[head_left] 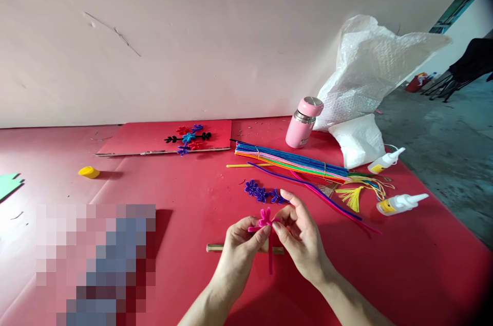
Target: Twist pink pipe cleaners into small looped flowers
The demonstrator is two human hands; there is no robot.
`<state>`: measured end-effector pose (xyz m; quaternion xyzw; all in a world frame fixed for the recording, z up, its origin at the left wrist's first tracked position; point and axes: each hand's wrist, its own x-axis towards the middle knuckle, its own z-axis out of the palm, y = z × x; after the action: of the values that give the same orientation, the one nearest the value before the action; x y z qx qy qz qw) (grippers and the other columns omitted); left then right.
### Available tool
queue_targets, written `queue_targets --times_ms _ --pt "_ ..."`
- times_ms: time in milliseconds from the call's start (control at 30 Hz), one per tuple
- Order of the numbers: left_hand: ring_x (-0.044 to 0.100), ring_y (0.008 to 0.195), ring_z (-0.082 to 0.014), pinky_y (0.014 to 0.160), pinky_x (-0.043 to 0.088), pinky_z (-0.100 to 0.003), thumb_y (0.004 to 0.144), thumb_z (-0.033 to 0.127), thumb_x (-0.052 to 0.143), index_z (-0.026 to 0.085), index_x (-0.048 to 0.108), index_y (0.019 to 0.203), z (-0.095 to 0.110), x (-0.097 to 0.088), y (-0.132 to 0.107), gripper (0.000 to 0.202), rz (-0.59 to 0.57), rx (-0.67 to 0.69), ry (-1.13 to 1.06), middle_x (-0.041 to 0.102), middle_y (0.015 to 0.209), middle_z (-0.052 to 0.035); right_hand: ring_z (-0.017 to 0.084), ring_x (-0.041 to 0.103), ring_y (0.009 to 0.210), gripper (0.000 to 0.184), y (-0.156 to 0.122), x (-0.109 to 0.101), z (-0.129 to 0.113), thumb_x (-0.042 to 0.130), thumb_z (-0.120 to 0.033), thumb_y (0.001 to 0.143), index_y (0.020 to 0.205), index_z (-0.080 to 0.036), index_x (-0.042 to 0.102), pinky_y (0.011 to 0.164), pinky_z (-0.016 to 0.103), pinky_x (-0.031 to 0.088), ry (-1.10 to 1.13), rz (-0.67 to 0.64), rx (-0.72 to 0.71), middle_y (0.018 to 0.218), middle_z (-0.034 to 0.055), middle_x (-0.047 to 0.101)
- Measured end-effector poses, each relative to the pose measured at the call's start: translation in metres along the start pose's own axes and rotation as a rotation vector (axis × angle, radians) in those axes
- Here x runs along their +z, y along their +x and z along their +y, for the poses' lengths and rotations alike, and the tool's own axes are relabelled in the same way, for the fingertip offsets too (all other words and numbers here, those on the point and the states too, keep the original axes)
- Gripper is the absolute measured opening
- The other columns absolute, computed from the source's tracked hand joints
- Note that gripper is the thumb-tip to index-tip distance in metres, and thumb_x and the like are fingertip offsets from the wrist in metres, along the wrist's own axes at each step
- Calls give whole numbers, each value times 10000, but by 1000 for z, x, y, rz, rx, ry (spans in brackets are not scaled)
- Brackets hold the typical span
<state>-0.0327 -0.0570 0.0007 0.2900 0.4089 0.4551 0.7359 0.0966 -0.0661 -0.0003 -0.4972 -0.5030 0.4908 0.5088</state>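
Both my hands pinch a pink pipe cleaner [265, 219] twisted into a small flower, its stem hanging down between them. My left hand [238, 249] grips it from the left with thumb and forefinger. My right hand [300, 236] grips it from the right, fingers curled. Just beyond lies a purple pipe-cleaner flower chain [262, 193] on the red table [404, 264]. A thin wooden stick [215, 248] lies under my hands.
A bundle of coloured pipe cleaners [292, 159] lies behind, with a pink flask [303, 122], a white plastic bag [365, 79], two glue bottles [400, 204], yellow tassels [350, 196], a red board with flowers [188, 138], and a yellow cap [89, 172]. A blurred patch covers the lower left.
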Motion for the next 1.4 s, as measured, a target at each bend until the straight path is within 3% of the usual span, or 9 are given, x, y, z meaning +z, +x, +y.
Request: queue_targets --times_ms 133,367,500,667,767,933,1067,1267,1400 --pt "396 453 -54 511 382 -183 687 238 673 152 587 615 0 -2 1 141 -53 -44 -53 487 434 60 133 531 680 469 2 1 2 533 -270 816 1236 -239 326 647 273 471 88 -6 13 752 -12 521" --pt "456 537 -90 563 459 -253 684 369 653 134 567 701 7 -2 1 251 -24 5 222 503 583 29 127 494 647 464 2 0 1 506 -175 808 1228 -240 319 683 279 447 -113 23 -87 692 -37 487" --pt "443 566 -87 572 463 -241 716 372 619 147 506 654 9 -5 1 260 -54 39 250 439 595 43 123 486 668 497 -1 -3 -3 497 -149 806 1247 -248 291 697 274 436 -104 -71 -64 711 -36 486" --pt "415 588 -76 608 439 -219 757 290 595 128 548 671 19 -10 2 189 -223 -21 271 458 619 30 108 465 681 521 -1 -8 -8 519 -166 805 1257 -274 283 701 267 431 116 -227 62 736 -38 460" --pt "388 564 -59 551 388 -172 755 253 604 115 572 666 18 -12 3 167 -245 -23 275 464 607 30 102 453 676 509 0 -9 -7 541 -187 802 1244 -279 306 691 264 428 223 -286 120 735 -40 445" --pt "408 536 -67 577 432 -232 754 291 602 139 551 703 10 -10 6 168 -151 -87 134 486 577 34 109 466 667 479 2 -9 0 542 -233 815 1236 -265 317 676 265 424 174 -161 88 720 -37 457" --pt "379 527 -61 556 422 -205 740 323 610 118 577 713 12 -7 4 209 -149 -59 207 459 554 39 119 479 655 476 4 -10 4 563 -250 804 1222 -242 337 659 270 424 69 -38 29 695 -34 474" --pt "398 551 -71 580 463 -242 728 319 620 117 578 692 8 -9 3 210 -108 -19 243 460 596 32 139 527 715 435 6 -11 4 533 -257 823 1215 -226 347 715 304 448 53 -25 28 745 -10 523" --pt "445 561 -79 603 465 -250 755 309 593 130 589 748 6 -12 2 179 -163 -2 223 506 616 20 147 548 760 423 6 -11 5 523 -259 833 1217 -232 350 725 302 454 83 -21 46 810 8 551"
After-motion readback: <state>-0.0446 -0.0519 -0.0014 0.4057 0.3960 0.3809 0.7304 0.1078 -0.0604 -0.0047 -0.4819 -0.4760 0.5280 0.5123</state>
